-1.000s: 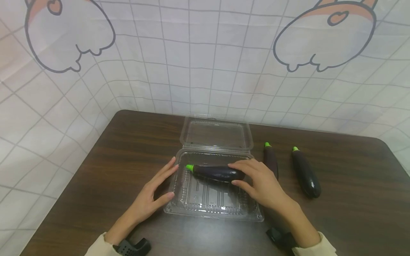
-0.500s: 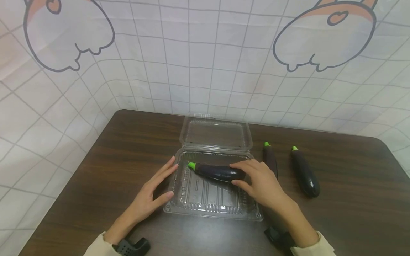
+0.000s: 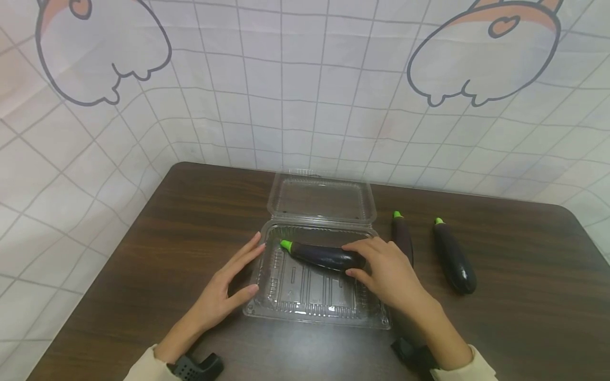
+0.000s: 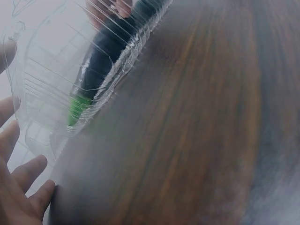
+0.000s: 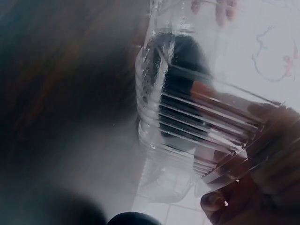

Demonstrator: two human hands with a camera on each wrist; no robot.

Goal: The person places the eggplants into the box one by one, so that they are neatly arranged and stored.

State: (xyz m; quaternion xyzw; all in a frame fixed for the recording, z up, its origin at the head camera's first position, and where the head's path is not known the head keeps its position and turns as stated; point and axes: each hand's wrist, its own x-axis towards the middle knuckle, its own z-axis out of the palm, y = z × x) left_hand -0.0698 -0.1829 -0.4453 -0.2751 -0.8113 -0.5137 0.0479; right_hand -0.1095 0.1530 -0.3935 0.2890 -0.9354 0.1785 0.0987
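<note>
A dark purple eggplant (image 3: 324,256) with a green stem end lies in the base of a clear plastic clamshell container (image 3: 316,320). My right hand (image 3: 388,270) grips its thick right end between thumb and fingers, and the palm hides that tip. Through the container's ribbed wall, the right wrist view shows the eggplant (image 5: 183,93) close over the bottom. At the container's left rim rests my left hand (image 3: 221,288), fingers extended and spread. The left wrist view shows the fingers (image 4: 29,173) beside the clear wall, with the green stem inside.
The container's lid (image 3: 324,201) lies folded back toward the wall. Two more eggplants sit to the right: one (image 3: 402,235) partly behind my right hand, the other (image 3: 454,256) farther out. A gridded cloth (image 3: 305,95) hangs behind the brown table (image 3: 190,222).
The eggplant's green stem end has swung slightly up and right, toward the hinge, so it lies more at a slant. Both hands have stayed nearly in place.
</note>
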